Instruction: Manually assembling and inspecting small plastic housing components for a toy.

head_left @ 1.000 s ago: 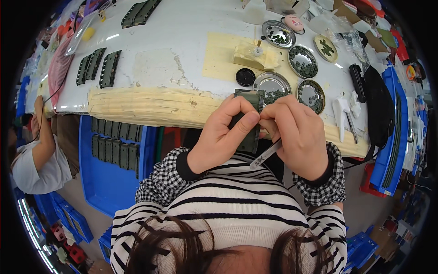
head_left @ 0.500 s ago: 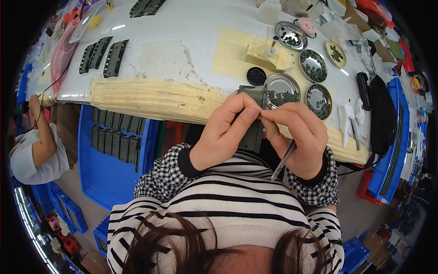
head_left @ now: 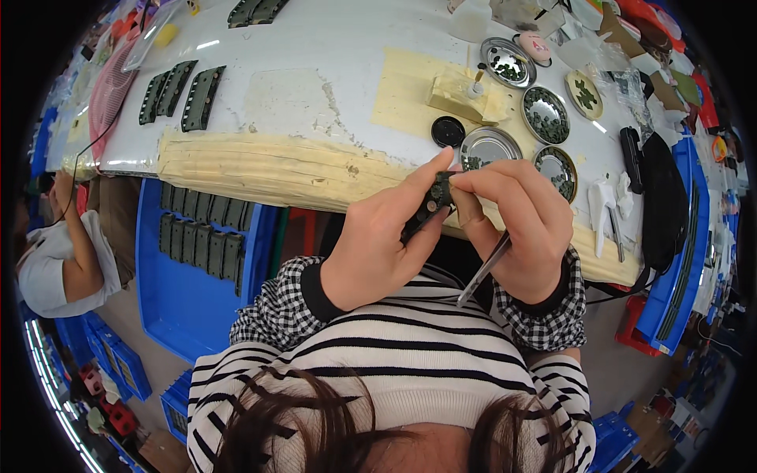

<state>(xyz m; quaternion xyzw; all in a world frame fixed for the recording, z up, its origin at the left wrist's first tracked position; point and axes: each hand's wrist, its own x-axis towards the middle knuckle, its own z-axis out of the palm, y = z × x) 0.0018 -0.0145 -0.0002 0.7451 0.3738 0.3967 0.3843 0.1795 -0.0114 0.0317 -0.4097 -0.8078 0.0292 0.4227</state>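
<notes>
Left hand (head_left: 378,244) grip clasping dark part (head_left: 430,206), right hand (head_left: 516,225) pinching its top

Few packages are showing, and no signs or screens can be made out. A white plastic bottle (head_left: 471,17) is standing at the far edge of the table (head_left: 315,47), beyond the round metal tins. To the right of that bottle, a clear plastic bag (head_left: 603,59) is lying crumpled on the table. Further right of the bottle, flat brown cardboard pieces (head_left: 631,31) are lying by the table's far corner. Any labels are too small to tell.
</notes>
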